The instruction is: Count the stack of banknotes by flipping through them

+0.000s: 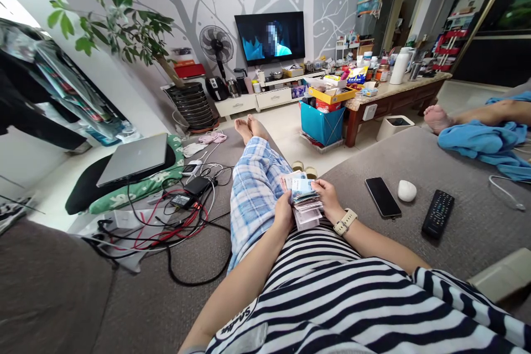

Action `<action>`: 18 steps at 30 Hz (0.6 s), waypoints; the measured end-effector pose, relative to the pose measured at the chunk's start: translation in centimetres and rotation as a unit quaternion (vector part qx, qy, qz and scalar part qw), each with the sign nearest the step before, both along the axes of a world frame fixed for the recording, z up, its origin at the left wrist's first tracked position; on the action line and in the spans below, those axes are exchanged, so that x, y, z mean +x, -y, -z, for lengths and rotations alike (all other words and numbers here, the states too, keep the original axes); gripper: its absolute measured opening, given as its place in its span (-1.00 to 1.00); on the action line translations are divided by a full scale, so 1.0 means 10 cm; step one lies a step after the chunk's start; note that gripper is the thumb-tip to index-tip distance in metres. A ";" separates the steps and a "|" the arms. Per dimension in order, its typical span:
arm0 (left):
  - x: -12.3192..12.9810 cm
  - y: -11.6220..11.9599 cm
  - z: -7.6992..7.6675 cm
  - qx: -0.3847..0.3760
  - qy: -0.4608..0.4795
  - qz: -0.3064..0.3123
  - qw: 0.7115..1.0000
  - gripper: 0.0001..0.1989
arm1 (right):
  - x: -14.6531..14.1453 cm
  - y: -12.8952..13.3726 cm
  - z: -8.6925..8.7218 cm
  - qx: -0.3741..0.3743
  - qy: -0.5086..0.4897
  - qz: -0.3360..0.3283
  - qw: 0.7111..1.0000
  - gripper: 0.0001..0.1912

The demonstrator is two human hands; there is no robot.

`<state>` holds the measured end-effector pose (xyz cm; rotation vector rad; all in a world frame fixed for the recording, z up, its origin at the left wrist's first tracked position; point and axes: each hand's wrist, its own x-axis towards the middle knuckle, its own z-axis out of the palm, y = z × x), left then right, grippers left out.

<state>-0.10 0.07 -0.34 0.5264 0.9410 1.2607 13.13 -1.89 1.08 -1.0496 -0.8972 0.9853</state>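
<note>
A stack of small paper tickets [306, 199], blue, pink and white, is held above my lap; the print is too small to read. My left hand [284, 211] is closed around the stack's left side, fingers mostly hidden behind it. On the other side, my right hand [329, 199] pinches a light blue ticket at the top edge. Some slips fan out to the upper left, and white ones hang lower down. A beige watch [345, 222] sits on my right wrist. Under the hands are my striped shirt and plaid trousers [255, 199].
To the right on the grey sofa lie a phone [383, 197], a white case [407, 191] and a remote control [438, 214]. At left, tangled cables [178, 227] lie near a laptop [135, 159]. Another person's bare foot [438, 119] rests at far right.
</note>
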 end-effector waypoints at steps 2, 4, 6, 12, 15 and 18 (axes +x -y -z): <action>0.00 0.02 -0.03 0.001 0.001 0.000 1.000 -0.81 | 0.00 0.01 0.00 0.001 0.003 0.001 1.000 -0.66; 0.01 0.03 -0.04 0.001 0.000 0.000 1.000 -0.82 | 0.00 0.01 0.00 0.002 0.004 -0.001 1.000 -0.66; 0.01 0.04 -0.06 0.001 0.000 0.002 1.000 -0.83 | 0.00 0.01 0.00 0.000 0.003 -0.003 1.000 -0.66; -0.01 0.04 -0.05 0.000 0.008 0.011 1.000 -0.82 | 0.00 0.02 -0.01 -0.004 0.008 -0.005 1.000 -0.65; -0.01 0.04 -0.03 0.001 0.004 0.012 1.000 -0.80 | 0.00 0.02 -0.02 -0.006 0.011 -0.007 1.000 -0.64; -0.02 0.03 -0.01 0.007 -0.005 0.012 1.000 -0.79 | 0.01 0.02 -0.02 -0.008 0.016 -0.008 1.000 -0.63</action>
